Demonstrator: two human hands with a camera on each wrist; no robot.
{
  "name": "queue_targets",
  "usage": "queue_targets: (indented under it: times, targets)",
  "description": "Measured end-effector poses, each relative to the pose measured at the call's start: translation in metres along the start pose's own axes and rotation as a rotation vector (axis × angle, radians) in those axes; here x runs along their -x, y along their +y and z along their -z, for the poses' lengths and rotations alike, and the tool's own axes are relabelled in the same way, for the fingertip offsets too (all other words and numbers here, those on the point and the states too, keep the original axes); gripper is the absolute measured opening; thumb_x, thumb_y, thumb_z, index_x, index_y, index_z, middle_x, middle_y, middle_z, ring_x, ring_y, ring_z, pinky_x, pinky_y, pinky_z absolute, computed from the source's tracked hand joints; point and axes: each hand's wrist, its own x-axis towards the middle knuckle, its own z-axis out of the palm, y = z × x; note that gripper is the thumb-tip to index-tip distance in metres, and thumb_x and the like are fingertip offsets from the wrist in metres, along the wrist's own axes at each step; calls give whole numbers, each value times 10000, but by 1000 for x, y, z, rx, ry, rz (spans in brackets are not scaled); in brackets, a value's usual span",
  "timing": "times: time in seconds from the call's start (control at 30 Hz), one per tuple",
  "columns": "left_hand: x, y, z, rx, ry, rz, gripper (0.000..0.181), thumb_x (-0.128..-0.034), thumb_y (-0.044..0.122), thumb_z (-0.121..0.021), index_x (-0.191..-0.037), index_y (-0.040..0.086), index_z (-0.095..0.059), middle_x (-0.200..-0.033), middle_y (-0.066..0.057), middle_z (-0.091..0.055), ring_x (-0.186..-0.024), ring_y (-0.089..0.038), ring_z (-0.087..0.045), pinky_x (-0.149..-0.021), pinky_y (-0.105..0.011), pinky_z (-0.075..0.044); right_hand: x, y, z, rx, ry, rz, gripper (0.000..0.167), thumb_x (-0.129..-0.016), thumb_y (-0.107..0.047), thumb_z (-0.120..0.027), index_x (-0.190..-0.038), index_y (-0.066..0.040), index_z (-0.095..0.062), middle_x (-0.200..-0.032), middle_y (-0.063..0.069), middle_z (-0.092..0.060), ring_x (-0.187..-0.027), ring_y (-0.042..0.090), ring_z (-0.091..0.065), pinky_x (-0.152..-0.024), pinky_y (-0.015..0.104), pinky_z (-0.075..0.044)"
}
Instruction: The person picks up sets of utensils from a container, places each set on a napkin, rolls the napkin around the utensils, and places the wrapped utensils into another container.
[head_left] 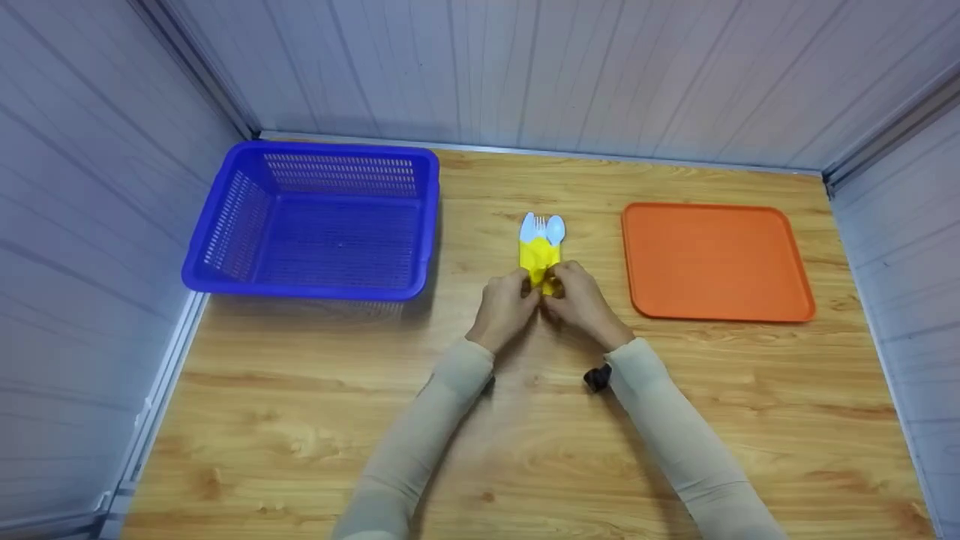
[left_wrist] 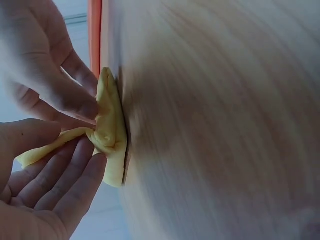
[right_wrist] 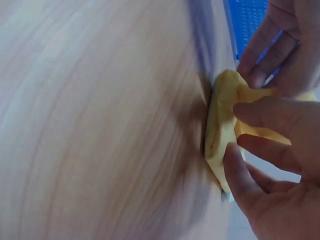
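Observation:
A yellow cloth napkin (head_left: pixel 534 256) is folded around a pale knife (head_left: pixel 527 228), fork (head_left: pixel 540 227) and spoon (head_left: pixel 556 229), whose upper ends stick out at the far side. My left hand (head_left: pixel 501 306) pinches a loose strip of the cloth between thumb and fingers, as the left wrist view shows. From the right side, my right hand (head_left: pixel 583 304) holds the near part of the napkin, its fingertips on the bunched cloth (right_wrist: pixel 223 120). The cutlery handles are hidden inside the wrap.
A blue plastic basket (head_left: pixel 421 255) with slotted walls stands at the back left. To the right lies an orange tray (head_left: pixel 716 262). The wooden table (head_left: pixel 540 450) is bounded by pale panel walls (head_left: pixel 570 75) at the back and sides.

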Motion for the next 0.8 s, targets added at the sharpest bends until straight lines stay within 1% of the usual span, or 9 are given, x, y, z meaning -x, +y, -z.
queue_targets:
  times: [0.1,0.17,0.27,0.4,0.47,0.57,0.6,0.7,0.8]
  targets:
    - [0,2,-3,-66,-14,-21,91,-936,117,-696,-975,35,-698,-868,-78,-712,-760,-183,-671,-636,-308,-545,1,4,4,-62,-30,-11,326,-855,-6,-703,-1161,77,-626,-1180,252,-566,-1004,339,-565,-863,441,-506]
    - [0,3,-5,-93,-23,-31,101,-942,126,-693,-990,38,-700,-877,-82,-713,-769,-190,-683,-633,-307,-551,2,7,7,-113,-50,-20,346,-857,-3,-682,-1192,63,-626,-1193,236,-567,-1043,334,-567,-892,425,-515]
    - [-1,5,-7,-119,-40,-34,111,-949,141,-690,-1006,48,-706,-896,-77,-716,-791,-190,-690,-648,-309,-558,4,14,10,-223,-86,-35,388,-872,-10,-662,-1253,46,-618,-1229,215,-569,-1131,328,-560,-955,406,-507]
    - [-1,5,-8,-147,-77,-20,165,-939,160,-710,-1072,62,-721,-965,-58,-728,-854,-176,-691,-722,-299,-563,7,22,15,-393,-130,-72,437,-912,-46,-653,-1337,33,-587,-1321,193,-567,-1235,308,-535,-1050,410,-440]
    - [-1,6,-9,-162,-97,-16,210,-929,165,-724,-1113,64,-722,-1015,-55,-731,-901,-179,-692,-773,-300,-563,7,25,18,-464,-133,-100,438,-927,-67,-645,-1350,29,-581,-1328,183,-580,-1226,294,-547,-1053,412,-428]
    - [-1,6,-9,-188,-120,-26,247,-922,159,-731,-1147,58,-721,-1067,-61,-730,-956,-195,-691,-825,-312,-558,6,25,20,-538,-114,-157,414,-964,-136,-637,-1339,32,-586,-1313,178,-599,-1190,286,-565,-1016,409,-454]
    - [0,5,-10,-196,-126,-31,246,-923,155,-729,-1148,56,-721,-1070,-62,-730,-958,-199,-691,-828,-316,-558,6,25,20,-553,-97,-184,418,-973,-174,-645,-1332,32,-589,-1303,179,-604,-1179,287,-571,-1002,404,-463]
    - [0,5,-10,-225,-143,-53,220,-936,125,-694,-1142,59,-730,-1057,-60,-733,-935,-209,-695,-804,-330,-564,5,23,19,-496,-36,-251,436,-968,-273,-675,-1286,19,-616,-1226,166,-643,-1106,274,-602,-921,356,-504]
    - [-1,6,-11,-258,-157,-67,200,-950,103,-653,-1126,77,-744,-1020,-49,-737,-888,-212,-696,-758,-348,-567,4,22,18,-423,7,-316,388,-946,-295,-709,-1196,-4,-656,-1051,148,-685,-925,272,-671,-765,316,-553]
